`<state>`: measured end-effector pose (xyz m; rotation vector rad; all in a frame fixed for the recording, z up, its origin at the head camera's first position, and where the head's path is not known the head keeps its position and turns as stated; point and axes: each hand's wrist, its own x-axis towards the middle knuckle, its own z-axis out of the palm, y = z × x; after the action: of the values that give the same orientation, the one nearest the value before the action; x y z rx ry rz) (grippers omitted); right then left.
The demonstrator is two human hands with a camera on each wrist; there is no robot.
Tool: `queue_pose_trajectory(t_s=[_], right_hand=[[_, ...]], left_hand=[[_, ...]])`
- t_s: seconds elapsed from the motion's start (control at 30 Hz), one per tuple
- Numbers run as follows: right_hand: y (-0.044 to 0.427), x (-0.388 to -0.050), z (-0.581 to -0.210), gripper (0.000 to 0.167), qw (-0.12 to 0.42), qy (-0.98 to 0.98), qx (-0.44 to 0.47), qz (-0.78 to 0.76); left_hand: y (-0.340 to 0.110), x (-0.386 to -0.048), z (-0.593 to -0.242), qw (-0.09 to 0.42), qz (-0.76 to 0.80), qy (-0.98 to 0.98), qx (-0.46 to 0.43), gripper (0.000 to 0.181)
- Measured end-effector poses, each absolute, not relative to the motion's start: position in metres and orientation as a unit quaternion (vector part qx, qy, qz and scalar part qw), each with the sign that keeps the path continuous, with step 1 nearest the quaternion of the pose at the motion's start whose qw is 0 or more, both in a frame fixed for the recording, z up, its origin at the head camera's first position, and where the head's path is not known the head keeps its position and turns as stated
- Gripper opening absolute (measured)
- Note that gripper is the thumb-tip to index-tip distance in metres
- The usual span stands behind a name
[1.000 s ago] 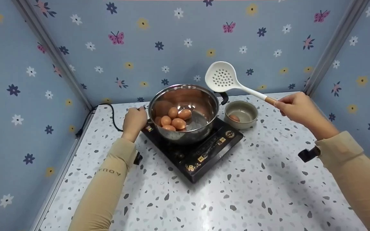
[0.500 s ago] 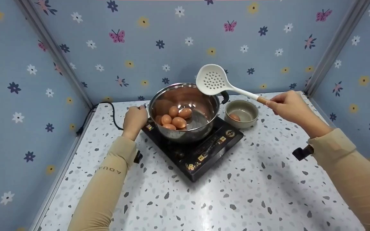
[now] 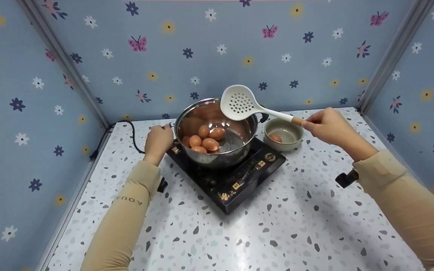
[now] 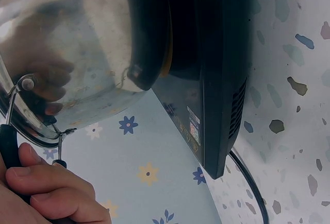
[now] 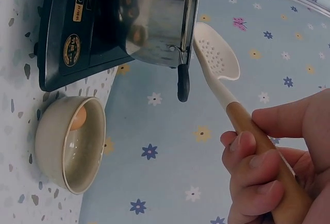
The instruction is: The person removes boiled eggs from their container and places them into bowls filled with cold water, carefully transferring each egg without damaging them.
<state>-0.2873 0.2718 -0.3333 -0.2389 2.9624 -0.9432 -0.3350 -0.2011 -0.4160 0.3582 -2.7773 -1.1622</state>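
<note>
A steel pot [image 3: 224, 160] with several brown eggs [image 3: 210, 144] inside sits on a black induction cooker [image 3: 247, 184]. With curled fingers my left hand [image 3: 158, 142] grips the pot's black side handle [image 4: 9, 144], as the left wrist view shows. My right hand [image 3: 328, 126] holds a white slotted skimmer [image 3: 239, 102] by its wooden handle [image 5: 255, 136]. The skimmer's perforated head hangs above the pot's right rear rim, with nothing on it. Right of the pot stands a grey-green bowl [image 3: 290, 145] holding one brown egg [image 3: 275, 137].
A black power cord [image 3: 132, 136] runs behind my left hand to the left wall. Flower-patterned panels [image 3: 202, 45] enclose the speckled white table [image 3: 277, 226] at the back and both sides. The pot's other handle [image 3: 264, 117] points toward the back right.
My right hand has moved left and a little lower, bringing the skimmer's head from behind the pot's right edge to over its rim. The left hand, pot and bowl stay put.
</note>
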Motion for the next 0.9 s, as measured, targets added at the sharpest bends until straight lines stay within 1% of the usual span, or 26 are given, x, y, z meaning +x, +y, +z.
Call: queue_pose_trajectory(t_s=[0.2,0.57,0.9], right_hand=[[0.264,-0.290,-0.333,0.033,0.027,0.954,-0.087,-0.286],[0.248,-0.295,-0.332,0.033,0.037,0.958,-0.093,-0.268],[0.236,-0.296,-0.330,0.031,0.041,0.963,-0.097,-0.247]], left_hand=[[-0.201,-0.336,-0.416,0.051,-0.382,-0.914,0.124,0.054],[-0.202,-0.337,-0.418,0.051,-0.379,-0.916,0.123,0.047],[-0.202,-0.337,-0.416,0.044,-0.388,-0.912,0.126,0.057]])
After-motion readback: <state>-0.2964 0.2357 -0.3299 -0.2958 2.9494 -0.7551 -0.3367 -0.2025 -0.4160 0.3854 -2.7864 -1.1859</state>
